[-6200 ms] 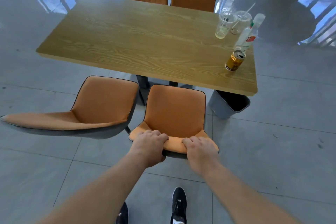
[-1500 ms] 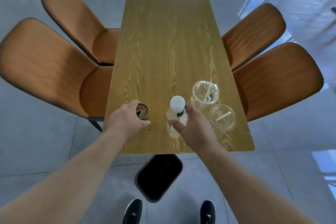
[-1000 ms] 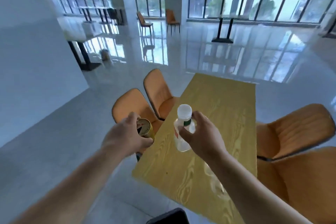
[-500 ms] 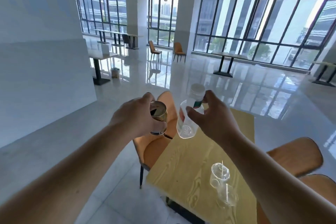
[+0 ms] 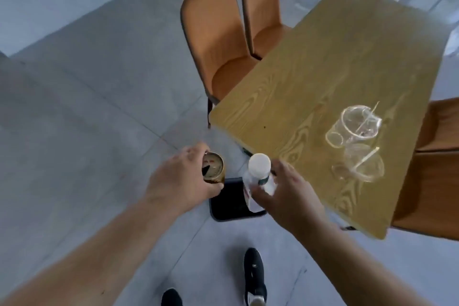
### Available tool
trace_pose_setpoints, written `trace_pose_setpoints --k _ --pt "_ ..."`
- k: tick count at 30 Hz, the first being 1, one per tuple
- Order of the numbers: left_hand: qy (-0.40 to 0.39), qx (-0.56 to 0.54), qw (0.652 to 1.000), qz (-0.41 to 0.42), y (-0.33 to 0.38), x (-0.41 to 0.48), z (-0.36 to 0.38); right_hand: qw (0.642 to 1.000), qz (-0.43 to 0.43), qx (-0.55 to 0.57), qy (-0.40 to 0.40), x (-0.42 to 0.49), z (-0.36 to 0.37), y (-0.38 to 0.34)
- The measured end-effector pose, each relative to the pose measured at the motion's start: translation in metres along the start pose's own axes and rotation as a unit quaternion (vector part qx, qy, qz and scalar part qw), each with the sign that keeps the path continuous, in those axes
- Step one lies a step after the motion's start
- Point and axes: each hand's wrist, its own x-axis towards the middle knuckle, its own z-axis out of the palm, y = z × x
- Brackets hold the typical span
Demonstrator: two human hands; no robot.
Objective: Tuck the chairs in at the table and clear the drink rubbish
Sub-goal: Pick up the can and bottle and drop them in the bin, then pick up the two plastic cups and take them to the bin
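While both arms reach forward and down, the left hand [image 5: 181,181] has its fingers clenched round a gold metal drink can [image 5: 213,168], held upright with its opened top facing the camera. The right hand [image 5: 288,194] grasps a clear plastic bottle with a white cap [image 5: 258,176], fingers curled round its body so that most of the label is hidden; only a strip of green and a bit of red show. Both items hang in the air off the corner of the surface, above a dark rectangular bin [image 5: 236,204] standing on the floor. The hands and the bottle cover much of the bin's opening, and what lies inside cannot be made out.

On the light wood-grain surface [image 5: 323,62], near its right edge, stand two clear plastic cups: the farther one [image 5: 352,126] and the nearer one [image 5: 360,166], each with a straw. They are transparent and blurred, so their outlines are hard to trace.

Two orange padded chairs [image 5: 218,42] sit tucked at the left side of the surface, seats partly beneath it. Another orange chair [image 5: 437,156] is cut off by the right edge. Black shoes [image 5: 254,276] stand on the grey tiled floor [image 5: 74,119], one cut off at the bottom edge.
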Motion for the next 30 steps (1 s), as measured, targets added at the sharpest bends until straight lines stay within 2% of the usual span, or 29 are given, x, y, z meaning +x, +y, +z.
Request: trace_pose_setpoints --k 4,8,11,17,23,27,30 --pt "-0.038 -0.008 0.999 -0.022 -0.026 0.017 0.091 0.999 0.021 -0.007 -0.042 0.010 0.070 0.070" --pt "-0.035 -0.006 0.999 -0.032 -0.038 0.036 0.154 0.999 0.044 0.011 -0.029 0.026 0.114 0.123" --pt "-0.023 0.006 0.999 -0.029 -0.042 0.046 0.188 0.998 0.066 0.010 -0.011 0.037 0.138 0.150" --pt "-0.037 -0.001 0.999 -0.026 -0.034 0.057 0.211 0.994 0.094 -0.002 -0.050 0.037 0.152 0.169" --pt "-0.041 0.006 0.999 0.005 0.028 0.044 0.155 0.997 0.075 -0.002 -0.017 0.003 0.083 0.145" --pt "-0.031 -0.022 0.998 0.056 0.107 0.048 0.105 0.996 0.059 -0.004 0.068 -0.010 -0.001 0.131" --pt "-0.014 -0.035 0.991 0.125 0.173 0.070 0.082 0.983 0.071 -0.008 0.166 -0.010 -0.069 0.140"
